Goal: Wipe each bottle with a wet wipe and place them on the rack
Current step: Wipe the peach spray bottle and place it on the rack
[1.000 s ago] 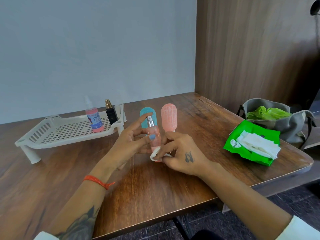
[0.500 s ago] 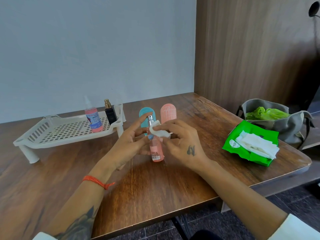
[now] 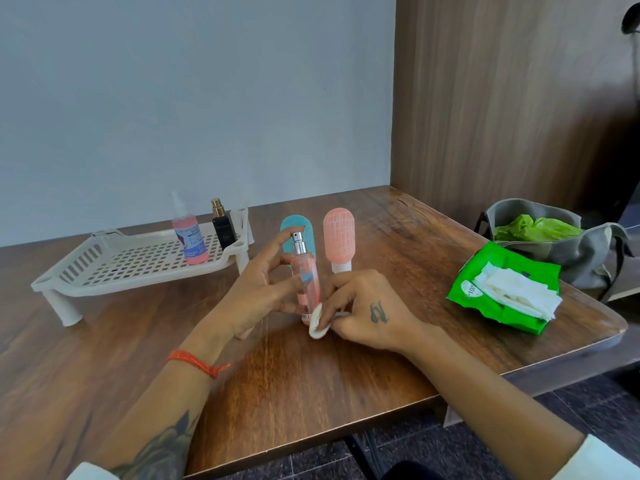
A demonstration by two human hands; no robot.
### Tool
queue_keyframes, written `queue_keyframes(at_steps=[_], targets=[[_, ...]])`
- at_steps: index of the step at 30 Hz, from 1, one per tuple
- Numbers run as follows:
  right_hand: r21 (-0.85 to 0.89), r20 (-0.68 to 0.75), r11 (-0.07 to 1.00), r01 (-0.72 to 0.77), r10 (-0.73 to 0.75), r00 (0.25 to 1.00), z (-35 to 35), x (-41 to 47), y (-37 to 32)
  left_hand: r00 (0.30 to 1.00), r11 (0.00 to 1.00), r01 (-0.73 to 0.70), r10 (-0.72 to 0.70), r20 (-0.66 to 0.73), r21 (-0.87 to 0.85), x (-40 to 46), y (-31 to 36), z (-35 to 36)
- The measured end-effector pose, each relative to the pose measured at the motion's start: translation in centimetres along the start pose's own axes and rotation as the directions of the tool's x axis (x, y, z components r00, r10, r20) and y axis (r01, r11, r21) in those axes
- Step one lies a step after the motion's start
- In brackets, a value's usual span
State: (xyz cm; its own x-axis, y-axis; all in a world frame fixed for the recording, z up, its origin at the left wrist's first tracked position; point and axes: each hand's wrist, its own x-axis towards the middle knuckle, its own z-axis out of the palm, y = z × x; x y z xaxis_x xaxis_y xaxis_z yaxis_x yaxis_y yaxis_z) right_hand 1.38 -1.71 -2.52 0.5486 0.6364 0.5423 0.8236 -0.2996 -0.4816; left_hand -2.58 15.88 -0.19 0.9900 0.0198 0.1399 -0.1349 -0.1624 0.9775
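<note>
On the wooden table (image 3: 311, 375) a white slotted plastic rack (image 3: 138, 265) stands on short legs at the left, already bearing a pink-filled spray bottle (image 3: 191, 237) and a small black bottle with a gold cap (image 3: 223, 225) at its right end; just behind the hands stand two rounded soft tubes, one teal (image 3: 308, 230), partly hidden by the fingers, one salmon pink (image 3: 339, 237) on a white cap. To the right lies an open green wipes pack (image 3: 498, 299) with white sheets spilling out, beside a grey cloth bag (image 3: 588, 254). The left hand (image 3: 256, 292) grips a slim clear bottle of pink liquid (image 3: 306, 282) with a silver sprayer, upright near the table's middle; the right hand (image 3: 367, 313) pinches a folded white wet wipe (image 3: 317, 322) against the bottle's base.
</note>
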Motion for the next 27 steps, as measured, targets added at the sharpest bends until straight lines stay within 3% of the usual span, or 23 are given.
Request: queue_keyframes(at_steps=[1, 3, 5, 6, 9, 11, 13, 17, 22, 24, 27], targets=[[0.026, -0.015, 1.000, -0.005, 0.005, 1.000, -0.06, -0.01, -0.14, 1.000, 1.000, -0.006, 0.006, 0.000, -0.004, -0.02, 0.01, 0.02], [0.097, -0.214, 0.994, 0.046, -0.025, 0.977, -0.14, 0.20, -0.27, 1.000, 0.999, -0.012, 0.012, 0.009, -0.031, -0.10, 0.14, 0.14], [0.048, -0.437, 0.995, 0.085, -0.055, 0.898, -0.08, 0.58, -0.16, 1.000, 0.998, -0.012, 0.013, 0.013, -0.058, -0.11, 0.21, 0.25], [0.004, -0.479, 0.997, 0.080, -0.068, 0.875, -0.03, 0.74, -0.04, 1.000, 0.998, -0.009, 0.010, 0.015, -0.061, -0.06, 0.18, 0.26], [-0.089, -0.436, 0.990, 0.107, -0.136, 0.890, 0.32, 0.82, 0.30, 1.000, 0.999, 0.002, -0.001, 0.022, -0.051, 0.00, 0.14, 0.21], [-0.062, -0.418, 0.989, 0.131, -0.145, 0.897, 0.40, 0.73, 0.45, 1.000, 0.999, 0.004, -0.003, 0.030, -0.044, -0.06, 0.21, 0.27], [-0.031, -0.387, 0.992, 0.120, -0.123, 0.914, 0.34, 0.62, 0.49, 0.999, 0.999, 0.009, -0.007, 0.032, -0.046, -0.07, 0.25, 0.34], [-0.011, -0.195, 0.999, 0.045, -0.046, 0.980, 0.12, 0.18, 0.44, 1.000, 0.998, 0.026, -0.025, 0.018, -0.053, 0.07, 0.05, 0.18], [0.007, -0.037, 1.000, -0.027, 0.027, 0.999, -0.20, 0.02, 0.29, 0.999, 0.999, 0.010, -0.008, 0.036, -0.049, 0.08, 0.07, 0.09], [0.083, -0.119, 0.996, -0.021, 0.030, 0.992, -0.33, 0.12, 0.07, 0.999, 0.998, 0.015, -0.012, 0.047, -0.063, 0.07, 0.13, 0.06], [0.042, -0.436, 0.996, 0.083, -0.057, 0.898, -0.06, 0.76, 0.09, 0.997, 0.997, 0.018, -0.013, 0.072, -0.069, -0.02, 0.30, 0.11]])
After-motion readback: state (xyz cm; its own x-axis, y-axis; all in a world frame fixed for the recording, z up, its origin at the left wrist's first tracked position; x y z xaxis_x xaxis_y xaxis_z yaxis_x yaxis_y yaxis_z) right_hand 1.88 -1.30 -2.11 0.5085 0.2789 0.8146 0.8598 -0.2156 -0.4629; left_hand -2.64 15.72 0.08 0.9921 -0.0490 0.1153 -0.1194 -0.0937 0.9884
